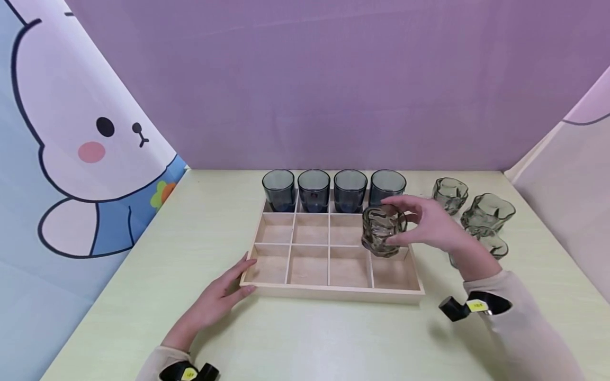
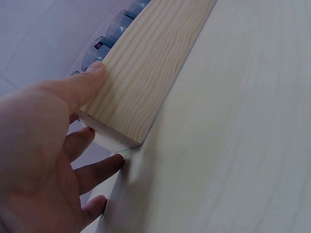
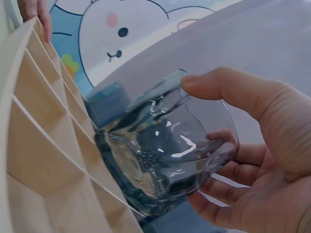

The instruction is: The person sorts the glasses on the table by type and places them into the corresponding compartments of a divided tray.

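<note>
A wooden tray with a grid of compartments lies on the pale table. Several dark blue-grey glasses stand in its back row. My right hand grips a wavy greenish glass and holds it tilted above the tray's right-hand column, over the middle row. The wrist view shows the thumb on the rim of this glass, fingers wrapped behind it. My left hand lies flat on the table with straight fingers against the tray's front left corner, thumb pressed on its side wall.
Three more wavy greenish glasses stand on the table right of the tray, partly behind my right arm. Purple backdrop at the rear, a rabbit-print panel on the left, a pale panel on the right.
</note>
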`<state>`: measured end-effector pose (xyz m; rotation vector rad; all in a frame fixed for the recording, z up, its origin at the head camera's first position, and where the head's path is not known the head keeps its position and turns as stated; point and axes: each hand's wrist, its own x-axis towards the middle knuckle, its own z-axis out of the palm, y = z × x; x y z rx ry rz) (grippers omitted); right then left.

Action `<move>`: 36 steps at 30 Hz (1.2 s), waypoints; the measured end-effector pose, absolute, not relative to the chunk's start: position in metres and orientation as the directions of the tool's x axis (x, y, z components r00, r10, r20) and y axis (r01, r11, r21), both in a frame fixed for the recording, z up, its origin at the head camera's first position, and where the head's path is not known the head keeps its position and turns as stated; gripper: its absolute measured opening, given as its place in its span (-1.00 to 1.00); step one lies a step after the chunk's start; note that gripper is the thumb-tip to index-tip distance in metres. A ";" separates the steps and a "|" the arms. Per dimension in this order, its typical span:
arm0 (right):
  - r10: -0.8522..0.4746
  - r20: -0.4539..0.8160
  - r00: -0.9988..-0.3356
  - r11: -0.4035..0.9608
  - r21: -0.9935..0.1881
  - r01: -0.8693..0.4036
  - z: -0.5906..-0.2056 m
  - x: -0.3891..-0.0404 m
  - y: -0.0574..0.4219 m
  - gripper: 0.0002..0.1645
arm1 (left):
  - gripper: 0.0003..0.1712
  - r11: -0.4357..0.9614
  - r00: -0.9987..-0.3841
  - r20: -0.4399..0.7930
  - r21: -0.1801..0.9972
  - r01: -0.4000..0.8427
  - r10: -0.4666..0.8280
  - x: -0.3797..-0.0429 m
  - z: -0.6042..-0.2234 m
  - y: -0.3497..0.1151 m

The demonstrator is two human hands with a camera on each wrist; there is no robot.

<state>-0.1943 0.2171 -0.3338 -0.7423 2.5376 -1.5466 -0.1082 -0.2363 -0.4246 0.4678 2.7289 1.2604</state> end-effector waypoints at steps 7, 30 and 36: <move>-0.383 0.120 -0.916 0.356 -0.896 -0.266 -0.341 -0.197 0.195 -0.06 | -0.33 0.618 -0.947 0.042 0.749 0.241 0.318 -0.109 -0.425 -0.236; -0.369 0.085 -0.926 0.311 -0.927 -0.209 -0.359 -0.203 0.121 -0.06 | -0.33 0.611 -0.944 0.051 0.751 0.251 0.325 -0.110 -0.427 -0.238; -0.376 0.104 -0.921 0.286 -0.932 -0.222 -0.357 -0.206 0.099 -0.06 | -0.33 0.615 -0.947 0.053 0.748 0.248 0.318 -0.112 -0.429 -0.238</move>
